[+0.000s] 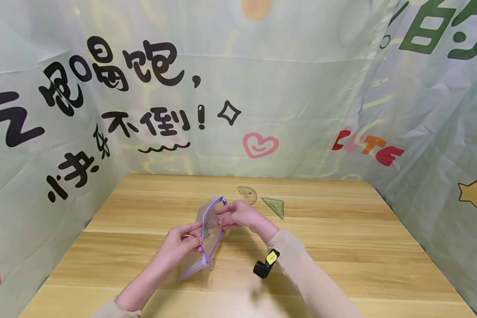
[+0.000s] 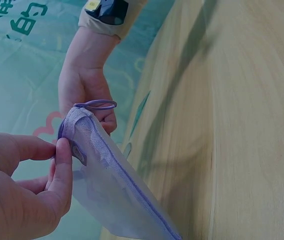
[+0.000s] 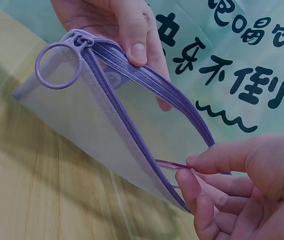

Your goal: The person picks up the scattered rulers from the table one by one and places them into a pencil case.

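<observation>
A translucent zip pouch with purple zipper edging stands tilted over the table, its mouth unzipped and spread. My left hand pinches one side of the mouth between thumb and fingers, as the left wrist view shows close up on the pouch. At the mouth, my right hand pinches a thin clear plastic piece with a reddish edge between thumb and index finger. The rest of that piece lies behind the pouch's edge; I cannot tell its kind. A purple pull ring hangs from the zipper's end.
Beyond the right hand, a clear protractor and a greenish set square lie flat on the wooden table. A printed cloth hangs behind and along the sides. The right sleeve carries a small black camera.
</observation>
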The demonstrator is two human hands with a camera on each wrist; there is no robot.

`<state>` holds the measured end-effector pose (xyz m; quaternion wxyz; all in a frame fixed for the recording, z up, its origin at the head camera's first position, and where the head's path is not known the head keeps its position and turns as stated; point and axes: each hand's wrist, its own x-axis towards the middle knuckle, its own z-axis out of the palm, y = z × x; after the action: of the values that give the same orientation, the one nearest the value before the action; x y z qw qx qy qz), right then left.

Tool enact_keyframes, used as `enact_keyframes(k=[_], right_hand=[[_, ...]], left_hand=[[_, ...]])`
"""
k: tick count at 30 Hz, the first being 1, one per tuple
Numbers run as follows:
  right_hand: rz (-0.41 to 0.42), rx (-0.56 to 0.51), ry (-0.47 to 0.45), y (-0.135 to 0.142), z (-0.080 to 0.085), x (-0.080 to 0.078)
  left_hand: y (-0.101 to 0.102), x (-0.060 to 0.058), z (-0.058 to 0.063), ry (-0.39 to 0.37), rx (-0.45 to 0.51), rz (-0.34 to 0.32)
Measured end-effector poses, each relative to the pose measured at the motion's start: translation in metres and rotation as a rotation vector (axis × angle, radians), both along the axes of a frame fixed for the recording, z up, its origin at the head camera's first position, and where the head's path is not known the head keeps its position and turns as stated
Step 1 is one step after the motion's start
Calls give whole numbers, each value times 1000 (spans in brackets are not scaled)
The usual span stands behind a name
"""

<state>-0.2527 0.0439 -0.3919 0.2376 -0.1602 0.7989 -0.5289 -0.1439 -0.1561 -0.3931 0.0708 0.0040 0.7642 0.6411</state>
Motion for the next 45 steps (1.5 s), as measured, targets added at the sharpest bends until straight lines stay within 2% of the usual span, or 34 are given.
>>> enact_keyframes(k=[6, 12, 17, 31, 45], right_hand=[[3, 9, 5, -1, -1, 1], [10, 61, 59, 1, -2, 2], [15, 66, 81, 4, -3, 3], [2, 28, 60, 10, -2, 4], [34, 35, 74, 14, -3, 4]], left_hand=[[0, 2, 1, -2, 4, -8], [-2, 3, 1, -7, -14, -33], [-1, 3, 1, -8, -13, -18], [-1, 2, -1, -5, -23, -21], [0, 2, 0, -10, -25, -21]])
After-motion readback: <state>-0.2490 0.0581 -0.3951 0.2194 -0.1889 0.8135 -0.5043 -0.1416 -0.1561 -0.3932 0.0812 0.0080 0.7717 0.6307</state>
